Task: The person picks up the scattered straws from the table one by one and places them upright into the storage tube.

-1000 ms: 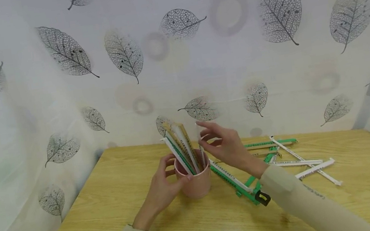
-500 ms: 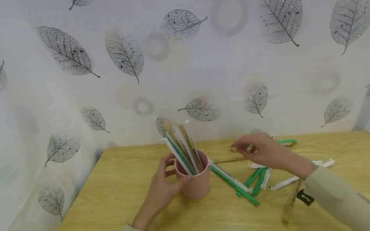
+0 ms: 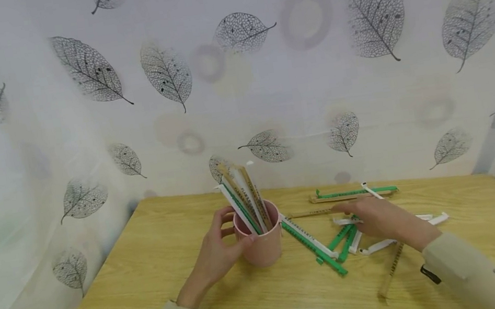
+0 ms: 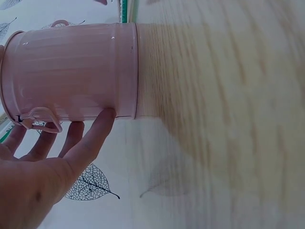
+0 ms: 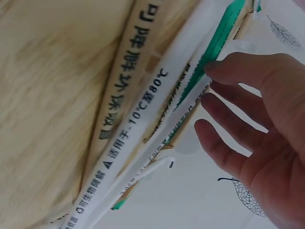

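Observation:
My left hand (image 3: 217, 259) holds a small pink bucket-shaped cup (image 3: 263, 250) by its side, fingers and thumb curved around it. In the left wrist view, the cup's wall (image 4: 76, 71) and a small wire handle (image 4: 44, 117) show beside the fingers. Several paper-wrapped straws (image 3: 245, 197), white, green-printed and brown, lean in the cup. To the right, my right hand (image 3: 382, 217) reaches low over loose wrapped straws. In the right wrist view its fingers are loosely bent beside a green straw (image 5: 221, 36) and a white straw (image 5: 138, 114); whether they touch cannot be told.
White and green straws (image 3: 309, 243) lie just right of the cup. A green straw (image 3: 352, 193) rests near the table's back edge, and a brown straw (image 3: 391, 271) lies in front of the right wrist. A leaf-patterned curtain (image 3: 239, 97) closes off the back and sides.
My right hand let go of a white straw in the cup, moved right and came down over the loose straws. My left hand stayed on the cup.

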`<state>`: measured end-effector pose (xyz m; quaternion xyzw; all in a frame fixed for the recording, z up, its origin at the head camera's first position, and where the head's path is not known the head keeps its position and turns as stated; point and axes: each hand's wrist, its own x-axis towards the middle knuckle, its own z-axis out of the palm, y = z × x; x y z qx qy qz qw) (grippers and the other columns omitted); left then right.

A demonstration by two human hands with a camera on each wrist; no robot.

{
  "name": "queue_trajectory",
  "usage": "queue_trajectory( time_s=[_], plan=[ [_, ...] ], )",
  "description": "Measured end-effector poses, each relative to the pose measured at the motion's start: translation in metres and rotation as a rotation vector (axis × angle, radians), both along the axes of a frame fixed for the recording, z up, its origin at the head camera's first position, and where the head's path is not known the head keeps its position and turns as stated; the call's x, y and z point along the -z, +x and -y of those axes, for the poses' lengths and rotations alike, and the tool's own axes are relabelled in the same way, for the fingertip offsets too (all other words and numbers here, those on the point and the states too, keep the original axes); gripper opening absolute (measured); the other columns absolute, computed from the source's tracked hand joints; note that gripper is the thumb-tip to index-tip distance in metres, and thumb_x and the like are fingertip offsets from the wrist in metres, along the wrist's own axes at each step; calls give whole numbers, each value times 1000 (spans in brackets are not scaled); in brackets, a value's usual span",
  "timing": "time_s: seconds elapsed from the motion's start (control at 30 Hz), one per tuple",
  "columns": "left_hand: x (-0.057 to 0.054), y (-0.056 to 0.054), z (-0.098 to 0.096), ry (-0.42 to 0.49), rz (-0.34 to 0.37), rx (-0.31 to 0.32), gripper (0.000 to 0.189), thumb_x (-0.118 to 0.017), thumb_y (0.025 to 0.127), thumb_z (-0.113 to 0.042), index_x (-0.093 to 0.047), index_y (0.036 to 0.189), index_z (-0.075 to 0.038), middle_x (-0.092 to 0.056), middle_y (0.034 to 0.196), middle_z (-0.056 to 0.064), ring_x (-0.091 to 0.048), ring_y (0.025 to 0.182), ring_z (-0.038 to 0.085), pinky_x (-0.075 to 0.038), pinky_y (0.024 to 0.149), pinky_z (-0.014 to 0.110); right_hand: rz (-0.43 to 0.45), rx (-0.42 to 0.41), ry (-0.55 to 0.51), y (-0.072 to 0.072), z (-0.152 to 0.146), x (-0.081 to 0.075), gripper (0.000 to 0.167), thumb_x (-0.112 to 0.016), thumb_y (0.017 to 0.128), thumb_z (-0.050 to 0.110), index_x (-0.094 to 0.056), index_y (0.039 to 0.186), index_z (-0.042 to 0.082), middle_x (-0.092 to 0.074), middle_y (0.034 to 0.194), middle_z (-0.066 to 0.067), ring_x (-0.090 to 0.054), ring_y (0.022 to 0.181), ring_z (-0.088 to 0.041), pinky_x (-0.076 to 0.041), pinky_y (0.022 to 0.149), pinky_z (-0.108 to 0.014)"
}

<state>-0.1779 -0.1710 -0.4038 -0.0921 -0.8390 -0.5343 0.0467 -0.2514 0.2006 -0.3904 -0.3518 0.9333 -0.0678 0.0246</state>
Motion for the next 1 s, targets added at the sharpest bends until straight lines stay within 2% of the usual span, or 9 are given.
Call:
queue_trajectory(
  time_s=[0.13, 0.3, 0.43, 0.6, 0.67, 0.77, 0.83, 0.93, 1.0],
  plan=[
    [0, 0, 0, 5, 0, 3, 72, -79, 90, -30, -38, 149, -28, -52, 148, 10, -60, 127, 35, -52, 107, 58, -3, 4, 39, -1, 0, 4, 59, -73, 84, -9, -60, 140, 8, -74, 106, -12, -69, 80, -19, -47, 57, -23],
    [-1, 0, 0, -1, -21, 11, 72, -78, 90, -30, -38, 150, -26, -52, 148, 12, -61, 126, 36, -52, 106, 59, -40, -13, 32, -2, -1, 8, 58, -72, 84, -11, -63, 138, 9, -75, 108, -13, -71, 85, -23, -51, 59, -25],
    [1, -1, 1, -10, -36, 19, 70, -77, 91, -30, -38, 149, -23, -53, 147, 14, -60, 127, 37, -52, 106, 59, -82, -44, 2, -2, -3, 9, 55, -72, 84, -11, -64, 135, 8, -75, 104, -11, -70, 82, -21, -51, 59, -24],
    [2, 0, 3, -10, -24, 4, 70, -78, 91, -30, -39, 149, -25, -53, 147, 13, -60, 127, 37, -53, 106, 57, -134, -63, -51, 0, -10, 7, 55, -72, 86, -7, -62, 138, 7, -75, 115, -13, -73, 92, -26, -60, 69, -32],
    [1, 1, 5, -11, -9, -12, 71, -79, 90, -32, -39, 149, -26, -53, 147, 13, -62, 126, 37, -54, 104, 56, -155, -66, -82, 2, -12, 4, 59, -72, 87, -6, -58, 143, 9, -73, 121, -15, -73, 94, -27, -60, 66, -30],
    [1, 3, 9, -20, 2, -33, 72, -79, 90, -34, -40, 149, -27, -54, 147, 13, -62, 125, 38, -56, 101, 54, -226, -92, -150, 5, -15, -2, 67, -75, 86, -6, -54, 147, 11, -72, 119, -16, -70, 83, -21, -50, 55, -20],
    [1, 4, 10, -23, 1, -36, 72, -79, 90, -34, -39, 149, -27, -53, 147, 14, -62, 125, 38, -57, 101, 54, -297, -121, -196, 5, -16, -7, 72, -77, 83, -7, -52, 148, 12, -73, 110, -13, -65, 75, -14, -44, 52, -17],
    [2, 5, 10, -23, -7, -36, 71, -78, 90, -34, -39, 149, -27, -53, 147, 14, -62, 125, 39, -56, 102, 55, -428, -195, -284, 3, -16, -15, 78, -80, 78, -10, -52, 148, 10, -72, 103, -9, -62, 73, -11, -47, 54, -19],
    [1, 5, 10, -18, -10, -36, 71, -78, 90, -33, -39, 149, -27, -53, 147, 14, -62, 124, 38, -55, 103, 55, -513, -250, -347, 1, -15, -21, 77, -80, 76, -10, -54, 146, 8, -73, 102, -8, -64, 74, -12, -51, 57, -21]
  ],
)
